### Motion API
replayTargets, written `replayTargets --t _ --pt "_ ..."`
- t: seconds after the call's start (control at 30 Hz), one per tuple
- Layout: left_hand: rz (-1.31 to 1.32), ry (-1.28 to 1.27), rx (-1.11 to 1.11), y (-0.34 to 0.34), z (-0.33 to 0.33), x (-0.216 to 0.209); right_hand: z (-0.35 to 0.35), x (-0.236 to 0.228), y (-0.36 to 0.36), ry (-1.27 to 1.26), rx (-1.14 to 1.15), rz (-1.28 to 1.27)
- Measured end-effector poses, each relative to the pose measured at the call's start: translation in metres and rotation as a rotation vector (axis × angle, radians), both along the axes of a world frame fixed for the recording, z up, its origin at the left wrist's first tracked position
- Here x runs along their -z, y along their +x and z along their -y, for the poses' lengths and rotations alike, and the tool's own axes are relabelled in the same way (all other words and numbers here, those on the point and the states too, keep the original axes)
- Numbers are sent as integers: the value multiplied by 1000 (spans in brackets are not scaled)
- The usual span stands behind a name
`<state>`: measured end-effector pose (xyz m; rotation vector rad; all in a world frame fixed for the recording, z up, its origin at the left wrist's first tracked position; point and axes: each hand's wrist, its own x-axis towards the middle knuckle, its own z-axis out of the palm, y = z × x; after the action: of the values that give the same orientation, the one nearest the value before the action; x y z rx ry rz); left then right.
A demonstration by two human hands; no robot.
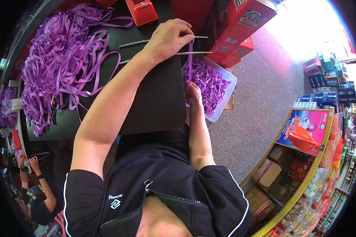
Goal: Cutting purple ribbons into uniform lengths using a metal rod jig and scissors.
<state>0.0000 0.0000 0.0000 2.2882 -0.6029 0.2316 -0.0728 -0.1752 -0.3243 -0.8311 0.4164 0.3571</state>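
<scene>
My left hand (168, 39) is closed in a pinch on the upper end of a purple ribbon strip (190, 65), beside two thin metal rods. One rod (132, 44) passes under this hand; the other rod (201, 53) lies nearer me, and both stick out past the table's right edge. Lower down, my right hand (193, 94) has its fingers closed around the strip's other end, though they are partly hidden. The strip hangs straight between both hands. Below them a whitish plastic bin (230, 93) holds many short purple ribbon pieces (213, 85).
A large heap of purple ribbon (59, 51) covers the left of the black table (154, 102). At its far edge sits a red device (142, 12). Red cartons (245, 19) stand beyond the bin. A display counter (300, 130) is at right. Another person (39, 193) works at lower left.
</scene>
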Motion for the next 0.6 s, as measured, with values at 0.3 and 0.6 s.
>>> replayTargets --t 0.3,0.6 --pt "133 33 -33 6 4 5 3 15 -12 -312 149 226" --pt "133 105 -44 10 -4 10 14 -32 -64 -998 159 466"
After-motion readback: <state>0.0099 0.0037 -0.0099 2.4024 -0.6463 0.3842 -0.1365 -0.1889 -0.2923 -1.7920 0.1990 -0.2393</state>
